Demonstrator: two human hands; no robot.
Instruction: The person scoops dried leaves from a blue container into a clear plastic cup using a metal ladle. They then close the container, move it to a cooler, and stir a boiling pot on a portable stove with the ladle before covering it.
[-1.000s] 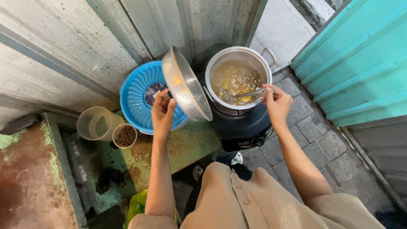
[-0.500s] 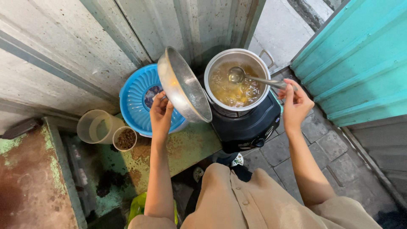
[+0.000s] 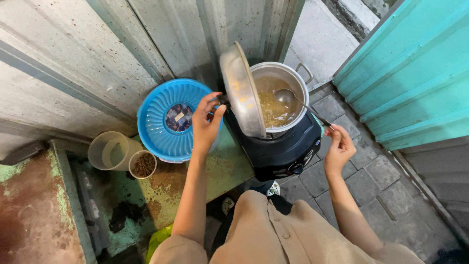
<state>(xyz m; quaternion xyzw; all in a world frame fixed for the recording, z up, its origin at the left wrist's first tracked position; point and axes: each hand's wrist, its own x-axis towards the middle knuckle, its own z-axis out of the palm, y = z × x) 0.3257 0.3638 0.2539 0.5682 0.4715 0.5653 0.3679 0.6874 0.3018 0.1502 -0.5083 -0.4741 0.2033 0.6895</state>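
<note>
Steel pot (image 3: pixel 293 78) sits on a black stove (image 3: pixel 286 151), full of yellowish broth; everything below is placed relative to this pot. Left hand (image 3: pixel 206 124) sits just left of the pot, fingers closed on the knob of a metal lid (image 3: pixel 242 90); lid is tilted up on edge, almost vertical, covering the pot's left rim, underside facing the broth. Right hand (image 3: pixel 338 149) is in front-right of the pot, over the paved floor, fingers pinched on the end of a ladle (image 3: pixel 298 102) handle; ladle bowl lies inside the pot above the broth, handle slanting out over the right rim. Blue plastic basket (image 3: pixel 166 120) stands left of the pot, upside down, on a worn green bench (image 3: pixel 215 171); dark patterned patch at its centre. Clear plastic jug (image 3: pixel 107 151) sits further left of the pot, past the basket; small cup (image 3: pixel 143 165) with brown contents touches the jug. Teal wall (image 3: pixel 415 73) right of the pot; grey metal sheeting behind it.
</note>
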